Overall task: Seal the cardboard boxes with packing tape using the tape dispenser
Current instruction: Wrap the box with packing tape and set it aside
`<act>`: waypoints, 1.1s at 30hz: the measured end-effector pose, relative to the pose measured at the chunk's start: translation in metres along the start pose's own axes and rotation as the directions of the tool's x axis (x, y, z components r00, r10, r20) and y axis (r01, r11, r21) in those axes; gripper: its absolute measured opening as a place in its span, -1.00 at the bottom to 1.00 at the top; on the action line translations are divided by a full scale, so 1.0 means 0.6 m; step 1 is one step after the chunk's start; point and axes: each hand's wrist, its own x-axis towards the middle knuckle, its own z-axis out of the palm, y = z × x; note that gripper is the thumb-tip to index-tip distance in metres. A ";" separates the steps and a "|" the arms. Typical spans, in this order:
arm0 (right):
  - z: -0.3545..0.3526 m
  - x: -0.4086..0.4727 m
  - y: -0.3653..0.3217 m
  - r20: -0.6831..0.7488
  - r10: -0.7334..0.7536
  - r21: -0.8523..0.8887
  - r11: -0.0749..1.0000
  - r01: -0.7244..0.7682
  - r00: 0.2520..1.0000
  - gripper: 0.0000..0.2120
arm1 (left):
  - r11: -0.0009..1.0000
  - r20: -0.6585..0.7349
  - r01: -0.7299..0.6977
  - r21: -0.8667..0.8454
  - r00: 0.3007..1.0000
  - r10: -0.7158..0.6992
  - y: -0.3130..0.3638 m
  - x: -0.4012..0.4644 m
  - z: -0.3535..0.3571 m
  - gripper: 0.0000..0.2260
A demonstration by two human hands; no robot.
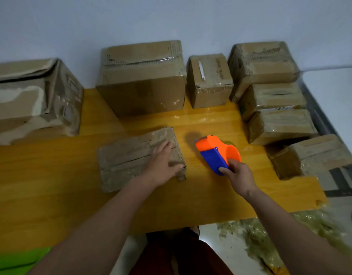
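Our right hand (237, 175) grips the tape dispenser (217, 153) by its blue end, just right of the flat box (140, 157) that our left hand (163, 165) presses with straight fingers (a light hold), so we risk the box skidding under the tape.

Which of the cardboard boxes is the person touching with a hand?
The flat box lying nearest the person: the left hand rests on it. The right hand grips the tape dispenser instead.

Dim, soft indoor light, glare on the glossy table (211, 118), wide-angle bending and blur toward the edges.
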 end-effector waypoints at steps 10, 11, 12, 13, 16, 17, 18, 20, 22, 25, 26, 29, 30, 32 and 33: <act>-0.024 -0.052 -0.067 0.305 -0.228 0.481 0.875 0.057 0.925 -0.78 | 0.766 0.232 0.218 -0.604 0.968 -0.092 0.100 0.021 -0.109 -0.67; -0.027 -0.056 -0.070 0.321 -0.236 0.481 0.875 0.057 0.917 -0.76 | 0.731 0.281 0.240 -0.639 0.957 -0.069 0.099 0.021 -0.112 -0.67; -0.030 -0.061 -0.075 0.335 -0.239 0.480 0.876 0.053 0.911 -0.75 | 0.725 0.310 0.246 -0.644 0.949 -0.046 0.096 0.021 -0.114 -0.68; -0.033 -0.064 -0.079 0.345 -0.235 0.476 0.878 0.046 0.909 -0.74 | 0.731 0.321 0.239 -0.639 0.947 -0.030 0.092 0.021 -0.115 -0.70; -0.038 -0.068 -0.093 0.374 -0.166 0.473 0.881 -0.033 0.912 -0.81 | 0.698 0.296 0.202 -0.687 0.955 0.015 0.078 0.025 -0.119 -0.77; -0.038 -0.067 -0.096 0.384 -0.133 0.465 0.883 -0.067 0.914 -0.86 | 0.678 0.298 0.203 -0.706 0.954 0.025 0.075 0.027 -0.122 -0.79; -0.037 -0.067 -0.102 0.400 -0.099 0.455 0.884 -0.104 0.911 -0.92 | 0.667 0.311 0.212 -0.714 0.950 0.030 0.072 0.029 -0.125 -0.79; -0.034 -0.065 -0.115 0.428 -0.040 0.428 0.889 -0.163 0.903 -0.97 | 0.670 0.339 0.236 -0.704 0.941 0.024 0.066 0.032 -0.128 -0.80; -0.028 -0.061 -0.130 0.445 0.009 0.415 0.884 -0.215 0.896 -0.92 | 0.646 0.340 0.259 -0.718 0.940 0.000 0.066 0.034 -0.129 -0.80; -0.021 -0.058 -0.158 0.492 0.002 0.444 0.859 -0.253 0.871 -0.80 | 0.631 0.265 0.257 -0.732 0.961 -0.083 0.068 0.041 -0.125 -0.86; -0.019 -0.059 -0.168 0.504 -0.011 0.461 0.849 -0.258 0.864 -0.79 | 0.639 0.229 0.254 -0.726 0.966 -0.123 0.068 0.046 -0.124 -0.90; -0.014 -0.061 -0.184 0.484 -0.020 0.500 0.826 -0.259 0.875 -0.76 | 0.686 0.130 0.242 -0.686 0.969 -0.211 0.064 0.059 -0.114 -0.90; -0.014 -0.063 -0.184 0.475 -0.012 0.499 0.827 -0.258 0.880 -0.77 | 0.704 0.110 0.238 -0.669 0.969 -0.222 0.065 0.062 -0.109 -0.89; -0.015 -0.071 -0.179 0.465 0.016 0.498 0.822 -0.277 0.885 -0.79 | 0.743 0.083 0.224 -0.631 0.971 -0.223 0.072 0.069 -0.101 -0.92; -0.016 -0.076 -0.175 0.464 0.032 0.496 0.819 -0.289 0.885 -0.78 | 0.745 0.072 0.221 -0.629 0.971 -0.227 0.075 0.072 -0.100 -0.93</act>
